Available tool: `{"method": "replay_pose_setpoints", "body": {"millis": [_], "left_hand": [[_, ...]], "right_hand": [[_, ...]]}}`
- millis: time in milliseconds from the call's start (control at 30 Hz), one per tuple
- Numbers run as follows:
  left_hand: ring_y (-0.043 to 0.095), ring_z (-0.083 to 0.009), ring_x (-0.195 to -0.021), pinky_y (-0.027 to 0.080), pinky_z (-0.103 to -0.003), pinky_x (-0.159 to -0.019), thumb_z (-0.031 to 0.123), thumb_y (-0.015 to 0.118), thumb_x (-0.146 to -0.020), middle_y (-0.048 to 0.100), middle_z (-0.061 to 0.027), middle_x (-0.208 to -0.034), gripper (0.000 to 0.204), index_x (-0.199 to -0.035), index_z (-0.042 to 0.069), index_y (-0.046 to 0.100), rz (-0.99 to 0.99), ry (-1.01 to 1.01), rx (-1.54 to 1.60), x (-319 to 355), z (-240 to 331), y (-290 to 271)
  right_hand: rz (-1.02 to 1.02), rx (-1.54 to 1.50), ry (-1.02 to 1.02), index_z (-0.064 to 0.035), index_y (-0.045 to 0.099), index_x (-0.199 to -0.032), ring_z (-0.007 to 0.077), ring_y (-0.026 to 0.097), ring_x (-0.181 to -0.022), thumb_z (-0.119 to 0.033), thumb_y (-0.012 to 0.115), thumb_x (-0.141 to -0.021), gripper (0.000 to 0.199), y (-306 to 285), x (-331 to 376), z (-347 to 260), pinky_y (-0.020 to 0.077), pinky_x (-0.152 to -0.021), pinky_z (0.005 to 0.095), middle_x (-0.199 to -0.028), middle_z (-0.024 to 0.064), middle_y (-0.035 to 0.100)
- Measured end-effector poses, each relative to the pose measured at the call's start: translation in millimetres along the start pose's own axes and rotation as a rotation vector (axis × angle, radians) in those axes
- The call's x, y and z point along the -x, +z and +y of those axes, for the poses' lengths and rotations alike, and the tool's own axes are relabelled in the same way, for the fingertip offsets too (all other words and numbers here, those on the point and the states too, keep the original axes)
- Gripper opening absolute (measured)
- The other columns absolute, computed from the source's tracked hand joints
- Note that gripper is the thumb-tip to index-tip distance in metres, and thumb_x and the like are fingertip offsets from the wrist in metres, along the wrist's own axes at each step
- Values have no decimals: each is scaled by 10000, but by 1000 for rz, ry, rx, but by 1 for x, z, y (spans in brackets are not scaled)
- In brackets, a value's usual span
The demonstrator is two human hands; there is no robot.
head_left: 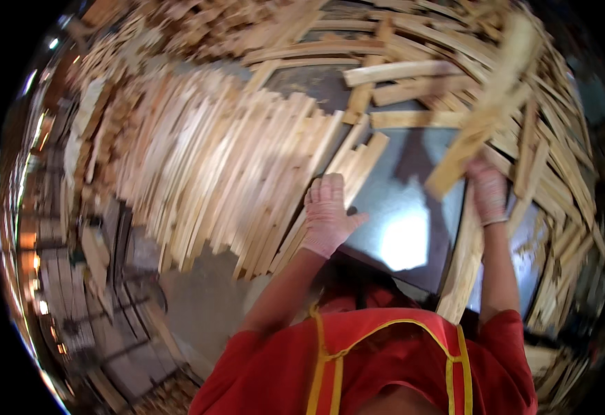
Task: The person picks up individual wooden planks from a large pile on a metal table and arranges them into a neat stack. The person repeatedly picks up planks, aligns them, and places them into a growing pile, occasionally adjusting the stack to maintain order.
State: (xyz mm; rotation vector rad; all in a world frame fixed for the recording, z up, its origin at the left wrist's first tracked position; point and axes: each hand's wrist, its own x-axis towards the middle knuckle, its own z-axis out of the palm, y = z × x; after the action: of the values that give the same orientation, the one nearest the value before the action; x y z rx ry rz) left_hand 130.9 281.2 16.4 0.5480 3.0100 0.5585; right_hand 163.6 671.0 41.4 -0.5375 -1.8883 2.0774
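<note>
My left hand (327, 213), in a pale pinkish work glove, lies flat with its fingers straight and thumb out, on the right edge of a row of narrow wooden strips (240, 166). Beneath its fingertips, shorter strips (363, 164) stick out toward the upper right. My right hand (488, 188), gloved alike and smeared by motion, is closed on a wooden board (479, 131). That board slants up to the right above the metal tabletop (403, 183), its far end blurred. Another board (463, 259) lies below the right hand, reaching toward my apron.
Loose boards (427, 86) lie crisscrossed at the far side and pile up along the right (558, 180). More stacked wood (199, 31) rises at the back left. Bare tabletop shows between my hands. Grey floor and planks (95, 249) are at the left.
</note>
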Motion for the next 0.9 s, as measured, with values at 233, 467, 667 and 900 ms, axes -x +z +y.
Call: {"method": "replay_pose_setpoints", "body": {"millis": [233,467,667,900], "left_hand": [[452,-398,-1385,357,-607,-1164,358,866,-769,422,-158,-1536,917,-1557,160,440,-50,-58,-229,-7,2,19],[365,-462,-1504,262,-660,-1232,486,824,-804,425,-238,-1589,999,-1601,55,403,21,-77,-209,18,-5,11],[297,-507,-1551,191,-654,-1273,526,785,-828,354,-276,-1659,1026,-1619,16,377,-10,-83,-123,7,-15,19],[396,-499,-1480,276,-661,-1215,419,836,-768,440,-284,-1576,972,-1576,39,451,94,-145,-64,17,-13,18]], "right_hand": [[10,212,25,-5,650,-1395,170,646,-1077,-165,778,-970,472,16,-33,39,517,-1002,316,-1189,54,676],[-220,110,463,-26,648,-1144,200,657,-931,-243,710,-1000,267,102,-75,128,538,-801,323,-965,58,664],[130,-805,494,-3,630,-1257,313,661,-1067,-264,749,-1001,385,43,-248,154,584,-881,437,-1186,164,672],[-179,-500,197,-33,643,-1130,309,635,-988,-226,652,-1044,211,111,-217,54,546,-797,454,-1064,106,658]]}}
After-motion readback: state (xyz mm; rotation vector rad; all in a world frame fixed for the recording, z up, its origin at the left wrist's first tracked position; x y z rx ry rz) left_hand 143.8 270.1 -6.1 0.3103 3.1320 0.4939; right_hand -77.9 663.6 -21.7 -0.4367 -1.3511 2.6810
